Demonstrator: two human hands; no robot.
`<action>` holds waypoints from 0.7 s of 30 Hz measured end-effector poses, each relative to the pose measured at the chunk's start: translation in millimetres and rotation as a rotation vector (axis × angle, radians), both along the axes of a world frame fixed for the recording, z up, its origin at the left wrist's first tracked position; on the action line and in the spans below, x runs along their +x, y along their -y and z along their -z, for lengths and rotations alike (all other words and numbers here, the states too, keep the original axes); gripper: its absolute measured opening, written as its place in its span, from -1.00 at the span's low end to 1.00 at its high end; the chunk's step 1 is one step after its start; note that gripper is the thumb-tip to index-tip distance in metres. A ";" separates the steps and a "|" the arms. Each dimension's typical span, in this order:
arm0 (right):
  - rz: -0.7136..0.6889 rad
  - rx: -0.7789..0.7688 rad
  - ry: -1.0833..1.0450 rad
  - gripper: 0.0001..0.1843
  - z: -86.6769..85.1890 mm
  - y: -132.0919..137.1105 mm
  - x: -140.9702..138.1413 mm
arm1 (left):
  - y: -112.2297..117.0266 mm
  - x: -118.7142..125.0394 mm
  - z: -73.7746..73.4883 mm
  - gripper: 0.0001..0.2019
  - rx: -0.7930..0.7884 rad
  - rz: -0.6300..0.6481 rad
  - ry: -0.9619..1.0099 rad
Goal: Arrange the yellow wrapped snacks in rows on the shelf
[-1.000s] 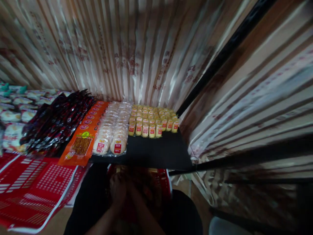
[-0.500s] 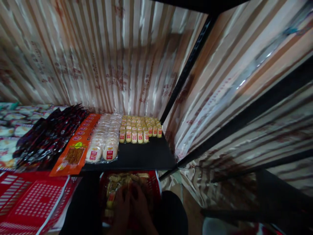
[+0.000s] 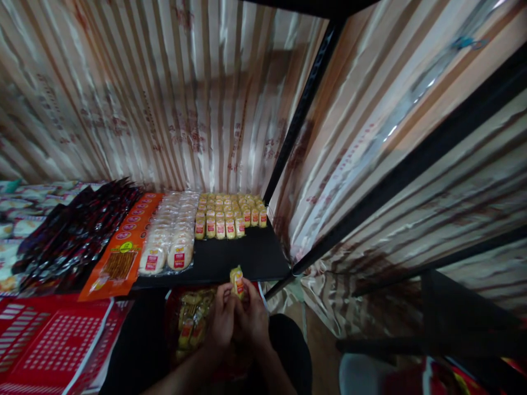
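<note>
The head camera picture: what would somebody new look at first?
Probably the bright orange packet, lying on the black shelf between dark shiny packets and pale round snacks. Next, the small yellow packet held between the left hand and right hand, near the shelf's front edge. Then the red basket at lower left.

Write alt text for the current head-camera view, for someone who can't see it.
Left hand and right hand together hold a small yellow packet above a red basket of similar packets. A black shelf beyond carries, right to left, rows of yellow packets, pale round items in clear wrap, an orange packet and dark glossy packets, with a striped curtain behind.
</note>
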State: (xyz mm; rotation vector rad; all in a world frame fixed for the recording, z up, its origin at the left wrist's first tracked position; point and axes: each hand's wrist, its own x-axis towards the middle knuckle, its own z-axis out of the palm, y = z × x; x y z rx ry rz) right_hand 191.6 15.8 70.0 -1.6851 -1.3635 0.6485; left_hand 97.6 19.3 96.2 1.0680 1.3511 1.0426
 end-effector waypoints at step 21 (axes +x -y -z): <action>0.186 0.150 0.175 -0.48 9.6 -133.0 59.2 | -129.2 72.2 5.0 -0.64 0.244 0.106 -0.504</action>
